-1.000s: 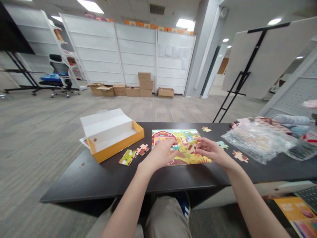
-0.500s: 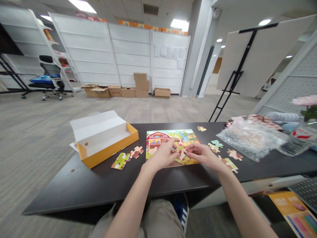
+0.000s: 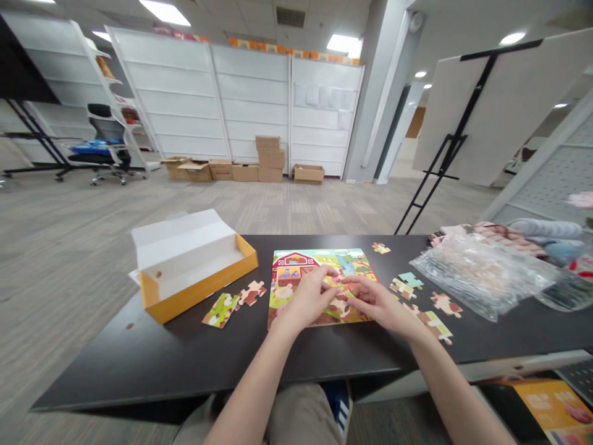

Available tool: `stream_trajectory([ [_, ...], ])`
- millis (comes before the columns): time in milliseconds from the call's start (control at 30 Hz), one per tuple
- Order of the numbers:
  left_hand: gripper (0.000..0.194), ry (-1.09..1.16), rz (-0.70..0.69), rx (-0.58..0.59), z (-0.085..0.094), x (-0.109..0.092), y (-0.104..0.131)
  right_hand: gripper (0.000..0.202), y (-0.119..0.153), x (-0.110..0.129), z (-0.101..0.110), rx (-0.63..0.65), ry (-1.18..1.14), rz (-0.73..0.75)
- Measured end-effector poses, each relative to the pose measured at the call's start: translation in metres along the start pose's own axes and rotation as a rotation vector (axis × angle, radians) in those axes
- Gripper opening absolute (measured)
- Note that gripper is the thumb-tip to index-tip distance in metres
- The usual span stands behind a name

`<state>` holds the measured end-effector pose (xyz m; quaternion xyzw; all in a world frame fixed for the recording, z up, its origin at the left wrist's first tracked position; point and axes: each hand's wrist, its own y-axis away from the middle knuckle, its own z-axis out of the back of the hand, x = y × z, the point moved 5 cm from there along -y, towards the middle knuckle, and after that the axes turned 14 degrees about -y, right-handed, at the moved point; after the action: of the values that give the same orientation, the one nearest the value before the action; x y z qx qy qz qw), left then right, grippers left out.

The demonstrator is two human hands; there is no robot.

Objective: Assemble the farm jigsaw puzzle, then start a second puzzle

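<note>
A farm-scene jigsaw puzzle point(image 3: 294, 262) with a red barn lies on the dark table under both my hands. My left hand point(image 3: 314, 296) is over its middle, fingers curled and closed at a puzzle piece. From the right, my right hand point(image 3: 374, 303) meets it with bent fingers closed at the same spot, by a brown-and-white patch point(image 3: 341, 307). My fingers partly hide the piece and its edges. Loose puzzle pieces lie on both sides: a green one point(image 3: 221, 310) and a brown-and-white one point(image 3: 251, 293) left, several point(image 3: 410, 280) right, and one point(image 3: 381, 248) beyond the board's corner.
An open yellow box point(image 3: 199, 287) with a white lid stands on the left of the table point(image 3: 152, 371). Clear plastic bags point(image 3: 482, 269) and folded cloths point(image 3: 509, 238) lie on the right. An easel board point(image 3: 491, 117) stands behind them. Cardboard boxes point(image 3: 271, 161) line the far shelves.
My hands have moved closer together over the middle of the puzzle, and the fingers of both now nearly meet. The view has shifted slightly. The loose pieces lie as before.
</note>
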<state>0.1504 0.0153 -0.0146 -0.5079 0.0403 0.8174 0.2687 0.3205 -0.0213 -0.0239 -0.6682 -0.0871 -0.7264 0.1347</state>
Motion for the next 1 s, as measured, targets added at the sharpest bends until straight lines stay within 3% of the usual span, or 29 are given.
stream_trajectory([
  [233,0.035,0.019,0.055,0.170,-0.006,0.002,0.005,0.037,-0.001,-0.014,0.012,-0.151,-0.137,-0.036],
  [400,0.045,0.015,0.048,0.128,-0.007,-0.001,-0.003,0.039,0.000,-0.010,0.014,-0.213,-0.143,-0.064],
  [567,0.037,0.003,0.068,0.158,-0.015,-0.002,-0.009,0.034,0.009,-0.010,0.028,-0.225,-0.143,-0.032],
  [733,0.036,-0.193,0.053,0.251,-0.032,-0.004,-0.014,0.022,0.011,-0.011,0.044,-0.251,0.089,0.050],
  [867,0.024,-0.400,-0.010,0.248,-0.041,-0.008,-0.019,0.016,0.011,-0.011,0.050,-0.261,0.366,0.052],
  [1000,0.021,-0.592,-0.066,0.236,-0.042,-0.013,-0.021,0.016,0.020,-0.006,0.048,-0.256,0.616,0.146],
])
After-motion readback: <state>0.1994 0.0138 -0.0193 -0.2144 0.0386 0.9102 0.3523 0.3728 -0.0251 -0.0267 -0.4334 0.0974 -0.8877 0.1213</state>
